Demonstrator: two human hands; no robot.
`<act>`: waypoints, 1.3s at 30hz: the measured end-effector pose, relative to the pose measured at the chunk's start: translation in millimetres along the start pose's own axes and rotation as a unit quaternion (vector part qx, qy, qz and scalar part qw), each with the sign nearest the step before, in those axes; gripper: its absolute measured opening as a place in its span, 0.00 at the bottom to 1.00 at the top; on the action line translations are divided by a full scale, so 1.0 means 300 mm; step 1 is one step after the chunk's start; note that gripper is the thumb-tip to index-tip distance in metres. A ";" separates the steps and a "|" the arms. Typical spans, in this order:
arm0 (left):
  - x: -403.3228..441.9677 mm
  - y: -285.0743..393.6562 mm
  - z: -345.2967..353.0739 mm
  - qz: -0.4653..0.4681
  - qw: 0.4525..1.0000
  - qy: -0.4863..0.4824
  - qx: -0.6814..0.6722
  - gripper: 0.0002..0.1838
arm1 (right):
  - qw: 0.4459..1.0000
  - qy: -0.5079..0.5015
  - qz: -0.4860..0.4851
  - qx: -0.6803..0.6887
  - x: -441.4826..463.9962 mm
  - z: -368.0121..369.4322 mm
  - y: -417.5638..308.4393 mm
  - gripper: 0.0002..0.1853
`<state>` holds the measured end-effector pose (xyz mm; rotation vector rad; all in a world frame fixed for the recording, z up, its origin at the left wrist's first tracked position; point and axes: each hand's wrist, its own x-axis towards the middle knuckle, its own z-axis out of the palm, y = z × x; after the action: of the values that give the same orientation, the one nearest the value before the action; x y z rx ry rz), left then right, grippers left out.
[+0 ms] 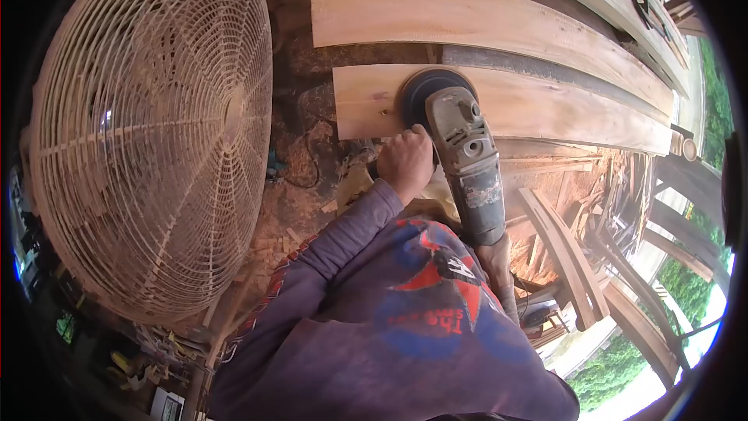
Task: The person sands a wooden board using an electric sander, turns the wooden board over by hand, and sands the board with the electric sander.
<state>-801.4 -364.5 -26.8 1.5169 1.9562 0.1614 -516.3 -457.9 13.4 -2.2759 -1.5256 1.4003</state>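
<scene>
An angle sander (471, 156) with a round black disc (432, 92) lies over the near wooden board (545, 101), the disc against the board's face close to its left end. My left hand (407, 165) is closed in a fist around the side handle, which it mostly hides. At the rear end of the sander's body, my right hand (494, 256) wraps round the grip; its fingers are partly hidden behind the tool and my shirt.
A large dusty fan (156, 132) with a wire cage stands close on my left. Beyond the near board lies a second board (467, 15). Curved wood pieces (565, 257) lean at the right, and wood shavings (300, 164) cover the ground.
</scene>
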 end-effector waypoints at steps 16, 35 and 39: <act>-0.151 -0.269 -0.150 -0.146 0.987 0.068 0.011 0.09 | 0.984 -0.075 -0.113 -0.115 0.054 0.090 -0.337 0.27; -0.201 -0.290 -0.113 -0.160 0.986 0.054 -0.002 0.11 | 0.985 -0.085 -0.121 -0.086 0.028 0.097 -0.215 0.28; -0.198 -0.265 -0.094 -0.139 0.989 0.035 0.024 0.14 | 0.984 -0.075 -0.131 -0.092 0.008 0.079 -0.240 0.28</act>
<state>-875.4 -435.9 -17.2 1.2649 2.2186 0.0496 -583.5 -429.1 33.9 -2.0005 -1.9927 1.4363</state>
